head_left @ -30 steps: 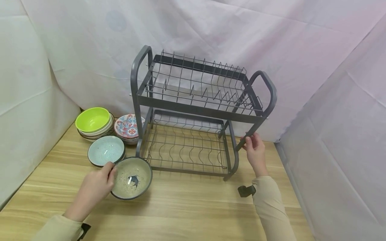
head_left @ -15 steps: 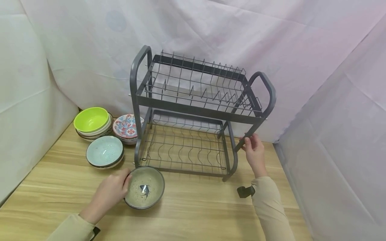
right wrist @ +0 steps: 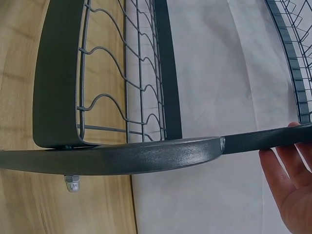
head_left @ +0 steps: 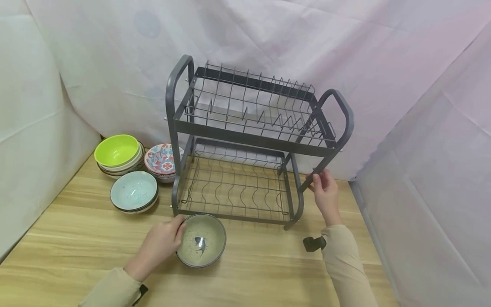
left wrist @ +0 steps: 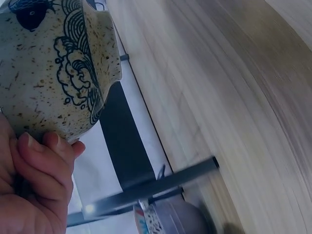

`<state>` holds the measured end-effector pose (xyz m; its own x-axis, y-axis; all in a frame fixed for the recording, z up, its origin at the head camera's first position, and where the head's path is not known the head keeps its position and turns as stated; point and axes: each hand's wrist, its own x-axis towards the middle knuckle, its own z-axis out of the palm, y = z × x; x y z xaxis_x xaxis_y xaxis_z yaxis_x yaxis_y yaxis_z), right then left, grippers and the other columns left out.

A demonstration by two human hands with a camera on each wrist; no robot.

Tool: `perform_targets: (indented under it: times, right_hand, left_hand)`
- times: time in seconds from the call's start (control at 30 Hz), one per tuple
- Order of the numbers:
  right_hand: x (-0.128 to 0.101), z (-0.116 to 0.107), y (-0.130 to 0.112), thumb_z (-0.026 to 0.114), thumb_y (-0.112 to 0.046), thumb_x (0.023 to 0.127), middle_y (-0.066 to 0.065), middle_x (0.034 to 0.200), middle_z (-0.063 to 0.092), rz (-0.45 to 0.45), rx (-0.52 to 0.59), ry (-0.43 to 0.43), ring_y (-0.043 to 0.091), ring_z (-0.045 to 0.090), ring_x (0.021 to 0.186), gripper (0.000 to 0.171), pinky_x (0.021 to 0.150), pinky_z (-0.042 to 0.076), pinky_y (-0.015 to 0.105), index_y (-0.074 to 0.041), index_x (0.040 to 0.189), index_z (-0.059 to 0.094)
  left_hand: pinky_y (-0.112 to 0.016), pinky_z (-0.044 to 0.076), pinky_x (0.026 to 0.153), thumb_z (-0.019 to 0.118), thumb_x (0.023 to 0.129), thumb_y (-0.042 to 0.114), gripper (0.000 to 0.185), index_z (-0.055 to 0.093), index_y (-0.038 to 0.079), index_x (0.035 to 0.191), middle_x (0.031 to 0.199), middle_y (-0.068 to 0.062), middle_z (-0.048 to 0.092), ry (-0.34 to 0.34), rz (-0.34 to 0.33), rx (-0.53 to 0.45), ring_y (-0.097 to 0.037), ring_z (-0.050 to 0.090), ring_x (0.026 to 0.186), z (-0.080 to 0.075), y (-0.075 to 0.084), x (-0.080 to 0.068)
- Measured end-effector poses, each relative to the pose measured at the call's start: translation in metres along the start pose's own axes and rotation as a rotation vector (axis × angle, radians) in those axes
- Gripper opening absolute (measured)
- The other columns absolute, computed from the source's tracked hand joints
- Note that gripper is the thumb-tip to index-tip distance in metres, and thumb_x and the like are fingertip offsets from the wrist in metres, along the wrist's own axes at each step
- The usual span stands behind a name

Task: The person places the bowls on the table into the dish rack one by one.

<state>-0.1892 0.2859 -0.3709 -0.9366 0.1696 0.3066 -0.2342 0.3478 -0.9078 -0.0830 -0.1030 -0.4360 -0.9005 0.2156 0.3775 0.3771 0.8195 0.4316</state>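
Observation:
A beige speckled bowl [head_left: 207, 238] with a blue fish inside is held by its left rim in my left hand [head_left: 161, 241], before the rack's lower front edge. The left wrist view shows its outside, with blue wave patterns [left wrist: 75, 73], and curled fingers [left wrist: 46, 161] against it. My right hand [head_left: 325, 194] pinches the right front post of the grey two-tier dish rack [head_left: 249, 138]. In the right wrist view, fingertips [right wrist: 275, 168] lie on either side of that post [right wrist: 258, 140]. Both wire tiers hold no dishes.
Left of the rack stand a stack topped by a lime green bowl [head_left: 116, 151], a stack topped by a patterned red-and-blue bowl [head_left: 163, 158], and pale blue bowls [head_left: 134, 190]. White cloth [head_left: 249, 34] hangs behind the wooden table [head_left: 261, 273].
My left hand has carried the beige bowl rightward and slightly nearer, away from the pale blue bowls, to in front of the rack. My right hand stays on the post.

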Motion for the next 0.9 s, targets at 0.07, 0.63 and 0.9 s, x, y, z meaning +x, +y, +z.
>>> perform_targets:
  times: [0.07,0.63,0.9]
  right_hand:
    - [0.0,0.001,-0.001,0.044,-0.008,0.094,-0.015,0.087,0.059,0.002,0.004,0.007,0.0,0.06,0.086,0.028,0.075,0.051,0.022,0.006,0.118,0.046]
    - [-0.019,0.01,-0.014,0.049,-0.004,0.091,0.024,0.119,0.05,-0.061,-0.358,0.035,0.035,0.049,0.113,0.038,0.089,0.046,0.041,0.004,0.127,0.042]
    - [-0.071,0.04,-0.027,0.054,-0.011,0.086,0.03,0.128,0.039,-0.74,-0.562,0.136,0.043,0.041,0.115,0.045,0.104,0.031,0.043,0.008,0.125,0.044]
  left_hand:
    - [-0.019,0.024,0.036,0.06,0.082,0.004,0.004,0.057,0.004,0.085,0.046,0.01,0.032,-0.011,0.004,-0.012,-0.003,0.027,0.039,0.002,0.004,0.001]
    - [-0.016,0.023,0.035,0.056,0.086,0.007,0.005,0.058,0.005,0.083,0.047,0.012,0.034,-0.123,0.035,-0.059,0.0,0.026,0.039,0.023,0.024,0.013]
    - [-0.015,0.022,0.035,0.058,0.085,0.007,0.012,0.053,0.009,0.075,0.047,0.012,0.031,-0.109,0.038,-0.063,0.0,0.026,0.038,0.025,0.028,0.017]
